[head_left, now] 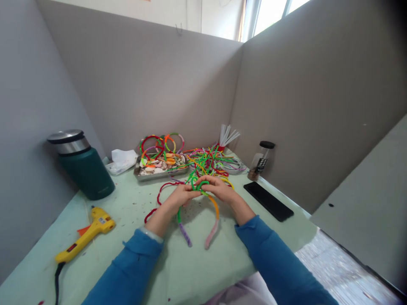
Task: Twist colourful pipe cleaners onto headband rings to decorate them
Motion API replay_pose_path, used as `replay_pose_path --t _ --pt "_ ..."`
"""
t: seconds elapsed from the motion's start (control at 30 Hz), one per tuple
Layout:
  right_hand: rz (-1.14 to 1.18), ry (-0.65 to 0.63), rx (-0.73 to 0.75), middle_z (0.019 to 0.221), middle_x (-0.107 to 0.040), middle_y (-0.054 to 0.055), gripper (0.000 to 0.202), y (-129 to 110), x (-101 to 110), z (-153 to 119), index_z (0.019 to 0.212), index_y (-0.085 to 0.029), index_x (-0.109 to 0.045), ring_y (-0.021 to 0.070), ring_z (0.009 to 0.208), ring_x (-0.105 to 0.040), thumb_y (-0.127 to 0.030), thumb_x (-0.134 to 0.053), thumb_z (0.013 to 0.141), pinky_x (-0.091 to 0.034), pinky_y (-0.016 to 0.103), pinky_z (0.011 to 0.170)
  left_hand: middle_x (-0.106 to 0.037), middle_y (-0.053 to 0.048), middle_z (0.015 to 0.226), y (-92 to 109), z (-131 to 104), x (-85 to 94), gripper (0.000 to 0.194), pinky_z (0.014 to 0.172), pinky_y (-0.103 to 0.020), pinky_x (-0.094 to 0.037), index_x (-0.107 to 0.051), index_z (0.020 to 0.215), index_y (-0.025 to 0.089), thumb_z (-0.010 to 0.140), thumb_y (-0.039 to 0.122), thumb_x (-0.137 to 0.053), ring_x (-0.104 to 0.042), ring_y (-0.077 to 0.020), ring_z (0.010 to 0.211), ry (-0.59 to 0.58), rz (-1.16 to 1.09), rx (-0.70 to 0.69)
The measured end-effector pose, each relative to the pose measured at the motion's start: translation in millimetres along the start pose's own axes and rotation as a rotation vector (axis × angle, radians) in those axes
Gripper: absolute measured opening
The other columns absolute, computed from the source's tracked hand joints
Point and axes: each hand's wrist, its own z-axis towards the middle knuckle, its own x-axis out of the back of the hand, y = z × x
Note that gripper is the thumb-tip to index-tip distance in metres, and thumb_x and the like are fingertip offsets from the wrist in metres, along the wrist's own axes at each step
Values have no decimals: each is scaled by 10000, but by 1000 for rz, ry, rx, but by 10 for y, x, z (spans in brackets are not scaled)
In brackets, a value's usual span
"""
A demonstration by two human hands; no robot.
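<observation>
Over the counter [190,271], the headband [216,207] is held, open ends pointed at the body, long axis running away; its green-looped crown [203,183] is pinched by left hand [182,196] and right hand [218,189]; pipe cleaners [206,160] are heaped beyond.
</observation>
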Motion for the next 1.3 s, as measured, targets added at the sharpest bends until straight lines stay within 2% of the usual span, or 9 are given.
replay_pose_path --t 0.17,0.33,0.43,0.57,0.7,0.9,1.0,1.13,1.3 --pt "273 -255 -121 937 -639 42 316 49 164 -63 1031 -174 -634 146 829 -584 -235 -682 724 -429 285 795 -249 114 385 39 -59 41 308 422 -250 -96 -527 652 148 614 374 -733 -159 -22 350 -185 -109 37" --pt "269 -230 -79 806 -623 7 281 128 154 -38 906 -154 -636 99 698 -567 -270 -752 679 -434 227 681 -275 113 365 22 -77 68 306 413 -242 -100 -504 651 149 630 353 -732 -165 -18 336 -313 -185 42" --pt "249 -234 -90 739 -617 -4 345 135 123 -31 927 -159 -627 96 619 -544 -306 -767 649 -421 217 598 -269 116 376 46 -103 71 306 410 -232 -105 -488 643 151 639 348 -723 -156 -12 339 -365 -233 31" --pt "219 -232 -114 613 -555 -35 322 95 77 -43 905 -150 -647 54 465 -403 -354 -734 673 -328 190 469 -263 112 385 101 -145 48 322 404 -224 -111 -470 614 158 618 355 -725 -170 -12 340 -412 -245 42" --pt "191 -235 -167 566 -549 -32 281 45 45 -62 776 -146 -637 58 434 -401 -367 -744 640 -298 191 434 -253 111 383 97 -149 25 329 399 -216 -114 -476 621 159 603 371 -727 -178 -16 343 -456 -235 68" --pt "161 -267 -168 538 -538 -47 269 -8 45 -90 757 -152 -621 51 409 -379 -341 -754 618 -283 184 418 -269 108 404 51 -130 17 320 395 -206 -128 -482 637 156 608 361 -726 -187 -14 345 -513 -246 54" --pt "132 -214 -121 545 -530 -47 259 -15 39 -84 751 -155 -605 61 426 -392 -345 -742 639 -295 191 428 -250 113 399 83 -146 14 322 396 -211 -122 -476 632 159 615 370 -719 -170 -15 344 -471 -251 57" --pt "96 -109 -42 623 -546 -29 266 -23 39 -73 734 -156 -578 80 523 -449 -350 -736 645 -356 212 521 -281 108 426 130 -154 7 307 410 -224 -105 -506 669 148 602 350 -728 -174 -14 355 -332 -221 26" --pt "-62 95 -71 600 -484 -48 246 -24 -1 -31 673 -167 -507 89 549 -419 -334 -687 662 -321 218 528 -289 94 440 71 -54 -60 321 423 -237 -121 -485 596 161 578 376 -722 -199 -30 378 9 -81 -23"
